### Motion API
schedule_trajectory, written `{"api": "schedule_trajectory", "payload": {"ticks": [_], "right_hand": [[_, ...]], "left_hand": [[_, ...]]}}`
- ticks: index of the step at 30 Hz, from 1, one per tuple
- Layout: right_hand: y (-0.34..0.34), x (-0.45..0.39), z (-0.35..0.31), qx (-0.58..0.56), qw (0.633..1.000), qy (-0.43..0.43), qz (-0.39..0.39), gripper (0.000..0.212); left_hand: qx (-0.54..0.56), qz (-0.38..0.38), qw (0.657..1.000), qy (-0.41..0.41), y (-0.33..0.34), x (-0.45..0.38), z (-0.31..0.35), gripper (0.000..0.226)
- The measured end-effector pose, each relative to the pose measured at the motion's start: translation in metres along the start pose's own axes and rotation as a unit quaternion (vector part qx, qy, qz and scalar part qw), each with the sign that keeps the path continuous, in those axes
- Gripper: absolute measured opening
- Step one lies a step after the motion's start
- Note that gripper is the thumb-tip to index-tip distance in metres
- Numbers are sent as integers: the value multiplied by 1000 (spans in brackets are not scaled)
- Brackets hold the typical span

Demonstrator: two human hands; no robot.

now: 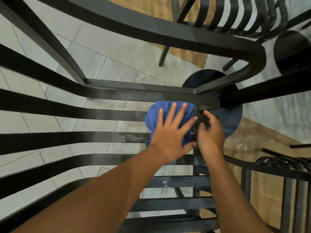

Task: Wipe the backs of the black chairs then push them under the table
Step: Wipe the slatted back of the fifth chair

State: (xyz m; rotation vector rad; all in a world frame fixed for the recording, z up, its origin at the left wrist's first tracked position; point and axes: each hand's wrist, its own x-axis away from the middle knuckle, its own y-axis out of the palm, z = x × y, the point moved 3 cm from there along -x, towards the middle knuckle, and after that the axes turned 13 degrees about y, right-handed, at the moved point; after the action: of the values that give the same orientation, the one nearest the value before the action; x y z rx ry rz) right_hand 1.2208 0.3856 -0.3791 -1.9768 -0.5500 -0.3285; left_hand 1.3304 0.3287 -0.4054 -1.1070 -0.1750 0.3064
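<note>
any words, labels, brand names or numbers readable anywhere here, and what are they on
None: no text, label, brand or number can be read in this view.
The blue cloth under the left hand is plain.
The black chair's slats and the post gripped by the right hand bear no markings.
The floor tiles are unmarked.

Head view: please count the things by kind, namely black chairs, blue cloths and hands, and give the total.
Black chairs: 3 (near one, one at top right, one at lower right)
Blue cloths: 1
Hands: 2 (left hand, right hand)
Total: 6
</note>
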Motion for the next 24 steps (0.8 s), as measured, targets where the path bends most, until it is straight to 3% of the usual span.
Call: {"api": "schedule_trajectory", "payload": {"ticks": [3,6,9,19,24], "right_hand": [[4,-5,4,85,995,-28,-43,50],[17,-3,10,216,968,-77,-104,54],[25,-2,19,331,934,-98,-91,58],[20,-5,23,389,911,-129,-52,55],[18,-6,22,391,908,-133,-74,56]], "left_hand": [[-28,-96,993,-58,19,-16,0,79],[-52,-91,992,-74,22,-10,-7,70],[-61,-75,991,-97,18,11,-27,63],[-9,44,986,-162,-27,104,-122,60],[20,73,975,-210,-27,88,-112,65]]}}
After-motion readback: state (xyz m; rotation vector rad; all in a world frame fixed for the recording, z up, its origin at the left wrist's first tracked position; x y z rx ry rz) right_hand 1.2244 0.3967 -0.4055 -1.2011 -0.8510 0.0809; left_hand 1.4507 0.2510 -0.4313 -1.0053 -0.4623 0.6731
